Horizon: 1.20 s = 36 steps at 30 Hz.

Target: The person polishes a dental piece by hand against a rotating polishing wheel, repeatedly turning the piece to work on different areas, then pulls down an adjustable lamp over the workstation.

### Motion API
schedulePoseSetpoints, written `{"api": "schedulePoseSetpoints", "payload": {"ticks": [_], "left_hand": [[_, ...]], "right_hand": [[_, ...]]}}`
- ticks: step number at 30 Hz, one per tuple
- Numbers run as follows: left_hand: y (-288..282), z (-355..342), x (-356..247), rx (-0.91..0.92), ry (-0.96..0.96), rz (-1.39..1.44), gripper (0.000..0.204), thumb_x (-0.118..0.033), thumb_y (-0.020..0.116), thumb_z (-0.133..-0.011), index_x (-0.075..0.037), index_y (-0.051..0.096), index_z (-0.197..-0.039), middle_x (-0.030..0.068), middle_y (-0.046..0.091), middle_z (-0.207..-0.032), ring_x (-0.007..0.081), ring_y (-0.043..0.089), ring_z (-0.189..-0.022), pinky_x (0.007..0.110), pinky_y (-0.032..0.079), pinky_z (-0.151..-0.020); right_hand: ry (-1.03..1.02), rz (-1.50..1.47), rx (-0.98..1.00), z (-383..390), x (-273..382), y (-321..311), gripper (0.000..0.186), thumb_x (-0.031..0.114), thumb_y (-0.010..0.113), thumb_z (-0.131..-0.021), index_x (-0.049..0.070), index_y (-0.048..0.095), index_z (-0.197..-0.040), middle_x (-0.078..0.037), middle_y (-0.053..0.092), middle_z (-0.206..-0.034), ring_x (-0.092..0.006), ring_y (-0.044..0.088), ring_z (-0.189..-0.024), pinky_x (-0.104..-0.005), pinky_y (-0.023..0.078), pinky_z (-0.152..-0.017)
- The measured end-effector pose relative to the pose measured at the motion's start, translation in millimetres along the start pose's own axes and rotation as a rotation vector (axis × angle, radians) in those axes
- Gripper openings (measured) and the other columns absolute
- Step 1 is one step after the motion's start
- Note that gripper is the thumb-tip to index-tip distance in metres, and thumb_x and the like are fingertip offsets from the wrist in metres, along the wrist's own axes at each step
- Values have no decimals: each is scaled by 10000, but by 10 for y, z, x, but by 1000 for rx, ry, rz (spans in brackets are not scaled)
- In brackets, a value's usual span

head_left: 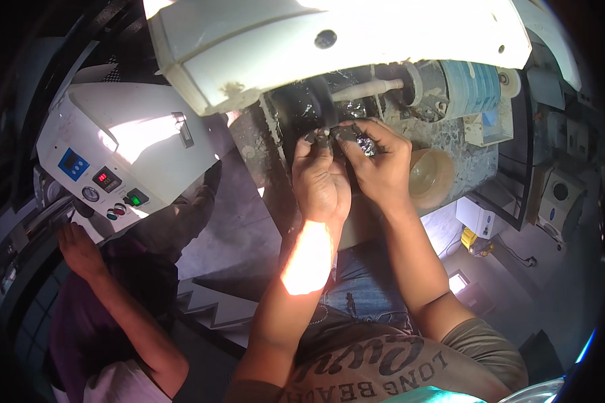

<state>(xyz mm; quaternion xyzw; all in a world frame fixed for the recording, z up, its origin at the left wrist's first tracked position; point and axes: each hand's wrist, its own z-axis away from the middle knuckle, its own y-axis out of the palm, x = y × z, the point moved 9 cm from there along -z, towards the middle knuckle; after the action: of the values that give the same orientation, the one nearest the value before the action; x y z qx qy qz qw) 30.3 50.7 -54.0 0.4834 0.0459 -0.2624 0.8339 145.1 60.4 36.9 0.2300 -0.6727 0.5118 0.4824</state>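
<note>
A small pale piece (326, 132), too small to name, sits at the fingertips of my left hand (321, 185), which pinches it. My right hand (385, 161) is closed too, its thumb and fingers meeting at the same piece from the right. Both sets of fingertips are smeared with dark grime. Just beyond them stands a dark upright wheel (322, 101), close to the piece; I cannot tell whether they touch. From the wheel's right runs a pale tapered spindle (370, 89). Shiny wet-looking material lies behind my fingers.
A white hood (356, 40) overhangs the work. To the right are a round bowl (431, 176), a blue ribbed container (474, 87) and a small open box (491, 131). A white machine with a control panel (111, 181) stands left, beside another person's arm (124, 295).
</note>
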Motion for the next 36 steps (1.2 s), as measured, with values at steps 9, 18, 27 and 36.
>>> {"api": "schedulePoseSetpoints", "payload": {"ticks": [9, 18, 27, 36], "left_hand": [[8, -7, 31, -43, -27, 31, 223, 76, 458, -947, -47, 551, -1108, 57, 586, -1091, 163, 560, -1034, 329, 443, -980], [64, -28, 7, 10, 0, -47, 209, 66, 473, -930, -18, 562, -1099, 67, 614, -1068, 158, 587, -990, 312, 465, -925], [9, -37, -92, -53, 23, -95, 146, 39, 508, -948, -2, 589, -1062, 77, 625, -1049, 162, 595, -970, 308, 470, -900], [-38, -100, -112, -23, 51, -144, 147, 37, 499, -953, 12, 581, -1072, 92, 629, -1045, 169, 606, -968, 308, 479, -889]], "right_hand": [[-45, -24, -6, 21, 26, -6, 184, -23, 673, -746, -14, 724, -922, -153, 710, -859, -251, 705, -779, -313, 536, -727], [78, -72, -59, 46, -139, -60, 185, -24, 679, -740, -12, 726, -919, -151, 709, -845, -240, 703, -770, -313, 536, -725], [-55, 11, 18, 22, 30, -9, 170, -21, 673, -761, -17, 721, -924, -151, 710, -857, -243, 710, -781, -313, 536, -722], [54, -60, 21, 5, -116, 28, 173, -29, 666, -757, -29, 715, -923, -165, 714, -880, -254, 717, -818, -315, 541, -743]]}}
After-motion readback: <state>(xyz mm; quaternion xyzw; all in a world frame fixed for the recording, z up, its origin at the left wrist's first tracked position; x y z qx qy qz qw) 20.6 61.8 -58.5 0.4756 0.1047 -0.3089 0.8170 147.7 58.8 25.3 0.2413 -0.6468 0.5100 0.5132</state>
